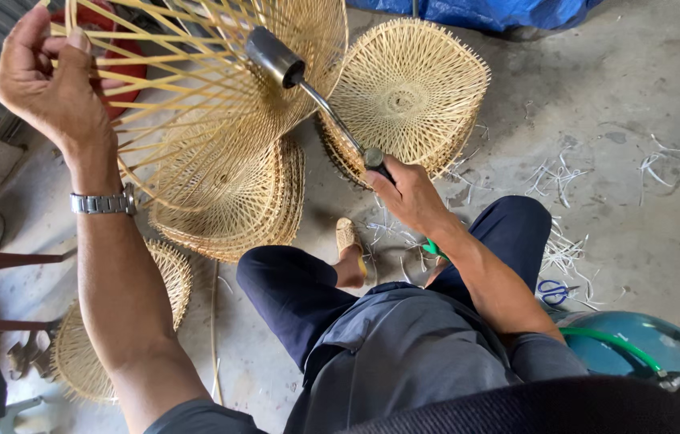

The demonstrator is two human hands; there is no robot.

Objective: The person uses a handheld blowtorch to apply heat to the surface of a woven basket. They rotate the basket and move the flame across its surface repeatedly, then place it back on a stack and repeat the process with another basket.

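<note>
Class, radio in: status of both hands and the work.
Left hand gripping woven bamboo basket rim. Right hand holding gas torch, nozzle at weave. Nothing blocking.

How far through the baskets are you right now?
Done cannot be told from pending: woven baskets sit stacked and leaning on the floor. In hand: left hand holds up an open-weave basket; right hand aims a gas torch at it.

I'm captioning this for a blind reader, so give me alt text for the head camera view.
A seated person's left hand holds up an open-weave bamboo basket while the right hand aims a metal torch at it. Finished baskets are stacked on the concrete floor.
</note>
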